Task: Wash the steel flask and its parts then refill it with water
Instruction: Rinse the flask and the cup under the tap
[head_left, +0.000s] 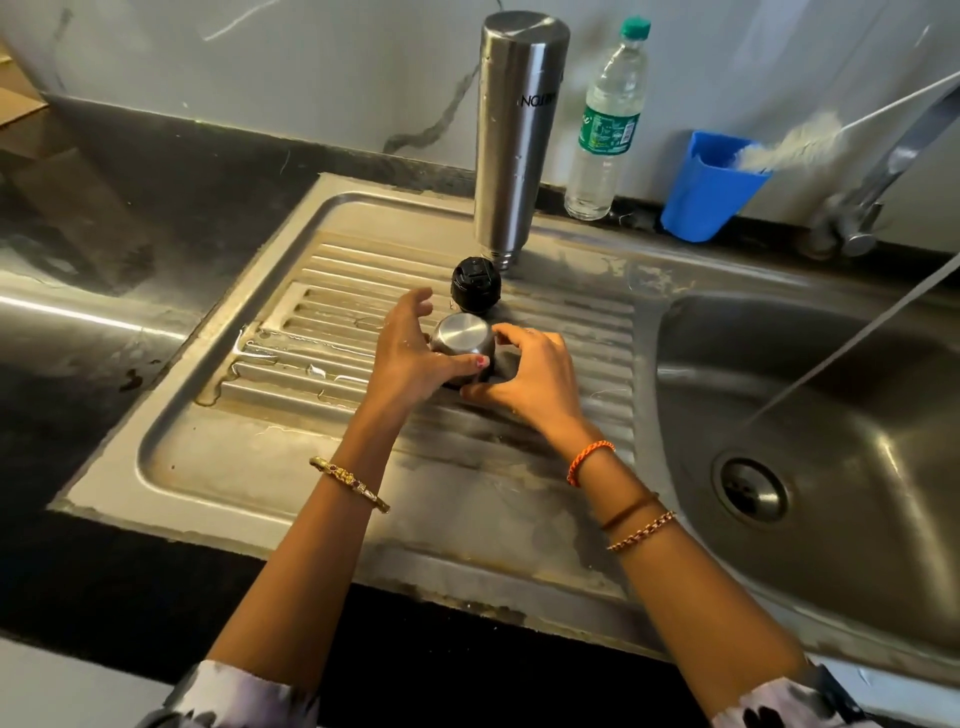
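Left hand (410, 353) and right hand (530, 374) cup the inverted steel cap (462, 343), fingers curled round its sides. Likely light, rigid, wet-slippery; grip the rim.

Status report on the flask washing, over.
Left hand and right hand grip the inverted steel cup. Steel flask inverted on drainboard. Tap water running. Nothing blocking.

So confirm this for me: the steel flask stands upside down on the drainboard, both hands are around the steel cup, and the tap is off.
Not quite: the head view shows water streaming into the sink, so the tap is running. The rest holds: the steel flask stands inverted on the drainboard, and the left hand and right hand hold the steel cup.
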